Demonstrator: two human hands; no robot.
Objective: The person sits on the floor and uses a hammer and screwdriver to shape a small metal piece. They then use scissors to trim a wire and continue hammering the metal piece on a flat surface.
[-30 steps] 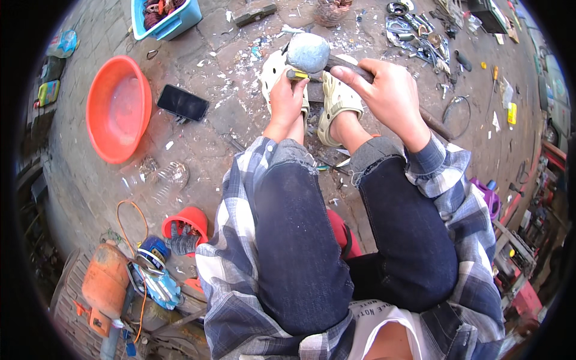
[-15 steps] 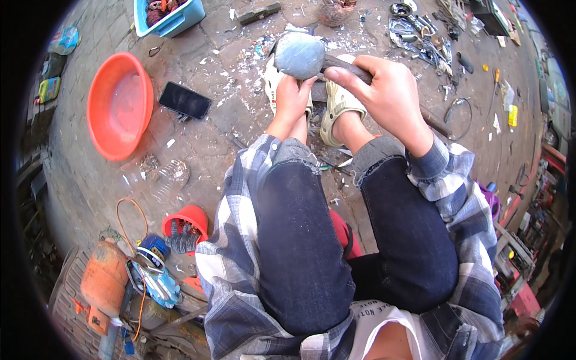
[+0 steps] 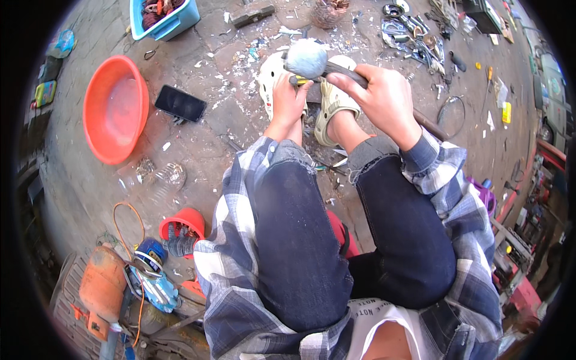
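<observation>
My right hand (image 3: 384, 96) is wrapped round the dark handle of a hammer (image 3: 306, 59), whose broad, rounded grey head hangs just above my left hand (image 3: 289, 99). The handle's other end sticks out past my right wrist. My left hand is low between my feet, its thumb and fingers closed. A bit of yellow and dark material shows at its fingertips, too covered by the hammer head to name. Pale clogs (image 3: 333, 108) are on my feet, one on each side of a dark block partly hidden by my hands.
To the left lie an orange-red basin (image 3: 116, 111) and a black phone (image 3: 180, 103). A blue tub (image 3: 174, 23) stands at the far left. Metal parts (image 3: 414, 42) are heaped at the far right. A tipped red bucket (image 3: 187, 219) and a rusty gas cylinder (image 3: 103, 276) are near left.
The hammer head has shifted slightly right and up off my left fingers, uncovering the yellow bit there. The whole view has slid slightly.
</observation>
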